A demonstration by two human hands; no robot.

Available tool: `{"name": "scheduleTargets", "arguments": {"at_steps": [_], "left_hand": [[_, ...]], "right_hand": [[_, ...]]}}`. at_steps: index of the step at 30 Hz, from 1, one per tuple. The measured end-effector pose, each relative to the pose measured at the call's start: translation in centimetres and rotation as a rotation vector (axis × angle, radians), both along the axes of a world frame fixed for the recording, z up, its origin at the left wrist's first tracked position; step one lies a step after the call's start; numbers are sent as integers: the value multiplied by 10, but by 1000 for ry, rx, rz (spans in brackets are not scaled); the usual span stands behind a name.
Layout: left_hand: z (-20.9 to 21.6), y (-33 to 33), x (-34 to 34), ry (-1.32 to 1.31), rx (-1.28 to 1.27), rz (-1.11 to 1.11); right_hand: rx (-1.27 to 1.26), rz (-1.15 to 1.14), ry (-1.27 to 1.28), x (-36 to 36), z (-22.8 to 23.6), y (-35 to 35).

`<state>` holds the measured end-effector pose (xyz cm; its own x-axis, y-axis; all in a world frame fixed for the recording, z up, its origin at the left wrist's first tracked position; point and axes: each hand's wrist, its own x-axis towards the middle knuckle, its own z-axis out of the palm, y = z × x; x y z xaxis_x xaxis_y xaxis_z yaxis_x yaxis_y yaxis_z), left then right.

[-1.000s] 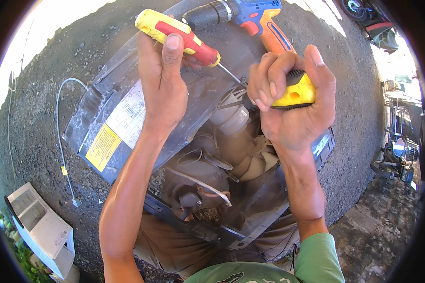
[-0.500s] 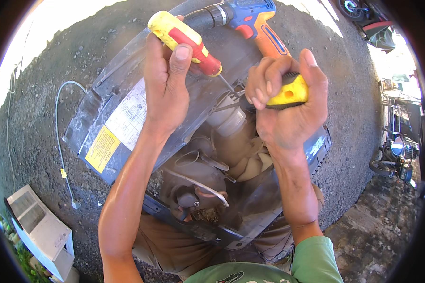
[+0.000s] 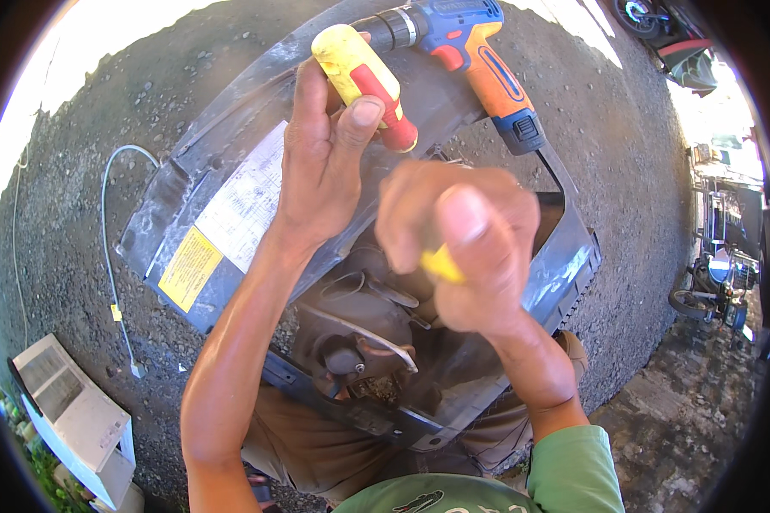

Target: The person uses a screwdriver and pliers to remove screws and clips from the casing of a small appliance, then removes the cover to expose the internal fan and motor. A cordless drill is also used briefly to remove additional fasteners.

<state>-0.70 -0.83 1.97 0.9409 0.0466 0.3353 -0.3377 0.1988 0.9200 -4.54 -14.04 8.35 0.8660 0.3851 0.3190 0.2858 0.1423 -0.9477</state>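
Observation:
My left hand (image 3: 329, 171) is closed around the yellow and red handle of a screwdriver (image 3: 358, 75), which tilts down to the right. Its shaft is hidden behind my right hand (image 3: 479, 248), which is smeared by motion. Inside that closed hand shows a patch of a yellow thing (image 3: 442, 263); its kind is mostly hidden. Both hands are above a large, dusty, dark plastic housing (image 3: 205, 171) with a paper sheet and a yellow label (image 3: 190, 269) on it. Grey-brown, dusty mechanical parts (image 3: 342, 329) sit in its open middle, partly covered by my right hand.
A blue and orange cordless drill (image 3: 479, 56) lies across the housing's far side. On the gravel at left is a grey cable (image 3: 104, 222). A white box-like appliance (image 3: 77, 415) stands at lower left; motorbikes (image 3: 723, 286) stand at far right. My legs are under the housing's near edge.
My left hand and the screwdriver have shifted right. The right hand has moved left and nearer, now covering the screwdriver shaft and uncovering the drill's battery.

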Motion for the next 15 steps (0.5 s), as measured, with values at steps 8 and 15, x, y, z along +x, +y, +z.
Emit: {"name": "scheduleTargets", "arguments": {"at_steps": [8, 15], "left_hand": [[-15, 4, 7, -76, 104, 104], [-16, 4, 5, -8, 89, 93]], "right_hand": [[75, -61, -247, -35, -16, 46], [-75, -48, -211, -54, -23, 35]]}}
